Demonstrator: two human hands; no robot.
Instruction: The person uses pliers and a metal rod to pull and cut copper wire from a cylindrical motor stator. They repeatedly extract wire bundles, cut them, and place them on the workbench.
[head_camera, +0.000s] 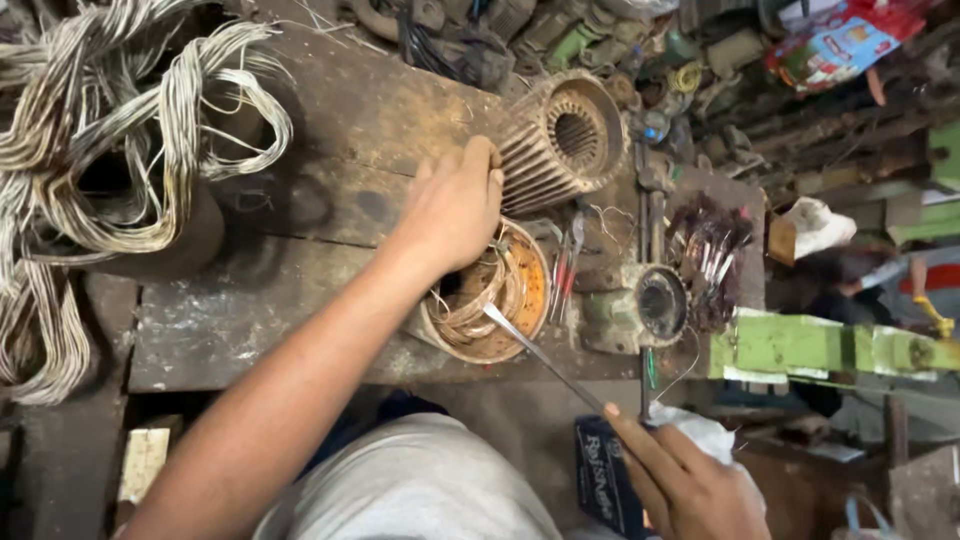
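Left hand (455, 205) curled, fingers bent down onto the top edge of the round motor shell (492, 295), pressing on the copper wire (478, 300) coiled inside. Right hand (690, 480) pinched shut on the end of a thin metal blade (545, 358), tip resting inside the shell among the windings. Shell lying on a worn wooden bench (330, 200). Just beyond, a ribbed motor core (560, 140) on its side. Loose wire bundles (120, 130) heaped far left; pliers (565, 265) beside the shell.
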